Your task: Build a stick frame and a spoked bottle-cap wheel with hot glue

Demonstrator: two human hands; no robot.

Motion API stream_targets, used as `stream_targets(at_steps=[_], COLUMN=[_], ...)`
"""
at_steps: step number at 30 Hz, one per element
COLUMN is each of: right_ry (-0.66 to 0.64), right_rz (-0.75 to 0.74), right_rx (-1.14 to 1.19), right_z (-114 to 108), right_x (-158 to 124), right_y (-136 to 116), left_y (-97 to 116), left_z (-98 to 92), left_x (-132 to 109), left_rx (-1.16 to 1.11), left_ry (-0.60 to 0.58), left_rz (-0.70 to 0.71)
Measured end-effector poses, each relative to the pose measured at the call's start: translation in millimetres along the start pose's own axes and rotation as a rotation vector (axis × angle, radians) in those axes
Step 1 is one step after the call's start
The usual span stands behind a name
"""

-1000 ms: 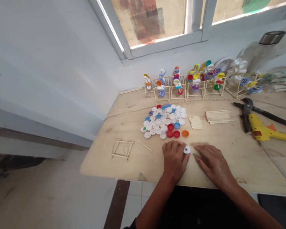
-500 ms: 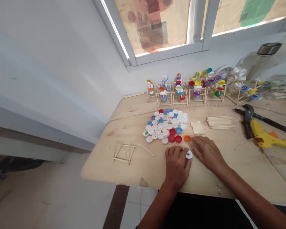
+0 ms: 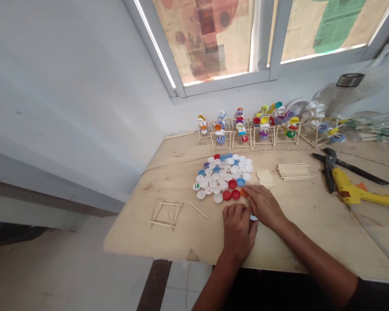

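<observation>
My left hand [image 3: 238,229] rests on the wooden table with its fingers curled round a small white round piece [image 3: 253,217], which shows only at its edge. My right hand [image 3: 266,208] reaches across just above it, fingers together, with the tips on an orange bottle cap [image 3: 243,192] and covering its right side. Two red bottle caps [image 3: 235,194] lie directly left of the orange one. Beyond them spreads a cluster of mostly white bottle caps [image 3: 215,176], with a few blue and red ones among them.
A square stick frame [image 3: 162,225] and a loose stick [image 3: 197,210] lie to the left. Short sticks [image 3: 266,178] and longer sticks [image 3: 294,171] form piles. Black-handled pliers [image 3: 330,170] and a yellow glue gun [image 3: 346,188] lie right. Cap wheels on stick stands [image 3: 263,125] line the back.
My right hand has moved left and its fingertips have come onto the orange cap, which now sits closer to the red caps. My left hand stays on the white piece.
</observation>
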State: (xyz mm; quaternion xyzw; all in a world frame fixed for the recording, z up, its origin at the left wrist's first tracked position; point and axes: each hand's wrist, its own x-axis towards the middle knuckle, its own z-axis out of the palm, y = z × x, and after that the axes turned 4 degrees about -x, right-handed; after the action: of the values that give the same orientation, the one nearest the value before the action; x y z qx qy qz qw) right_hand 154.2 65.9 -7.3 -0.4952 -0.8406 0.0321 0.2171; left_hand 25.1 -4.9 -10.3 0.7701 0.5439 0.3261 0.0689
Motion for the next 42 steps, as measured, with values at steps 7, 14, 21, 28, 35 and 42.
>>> stream_targets(at_steps=[7, 14, 21, 28, 35, 42], right_ry=[0.081, 0.076, 0.06, 0.07, 0.074, 0.057], right_rz=[0.069, 0.14, 0.13, 0.116, 0.124, 0.147], right_rx=[-0.062, -0.205, -0.285, -0.331, -0.346, -0.296], right_z=[-21.2, -36.4, -33.4, -32.4, -31.6, -37.0], right_x=[-9.7, -14.3, -9.9, -10.2, -11.2, -14.4], right_y=[35.0, 64.5, 60.7, 61.6, 61.4, 51.7], left_y=[-0.5, -1.6, -4.4, -24.0, -25.2, 10.7], left_z=[-1.3, -0.7, -5.5, -20.4, -24.4, -14.6], left_x=[-0.4, -0.9, -8.4, -14.3, -5.8, -4.5], left_rx=[-0.041, -0.088, -0.045, 0.079, 0.137, 0.042], left_ry=[0.012, -0.001, 0.024, 0.054, 0.127, 0.048], left_rz=[0.0, -0.048, -0.068, -0.044, -0.031, -0.092])
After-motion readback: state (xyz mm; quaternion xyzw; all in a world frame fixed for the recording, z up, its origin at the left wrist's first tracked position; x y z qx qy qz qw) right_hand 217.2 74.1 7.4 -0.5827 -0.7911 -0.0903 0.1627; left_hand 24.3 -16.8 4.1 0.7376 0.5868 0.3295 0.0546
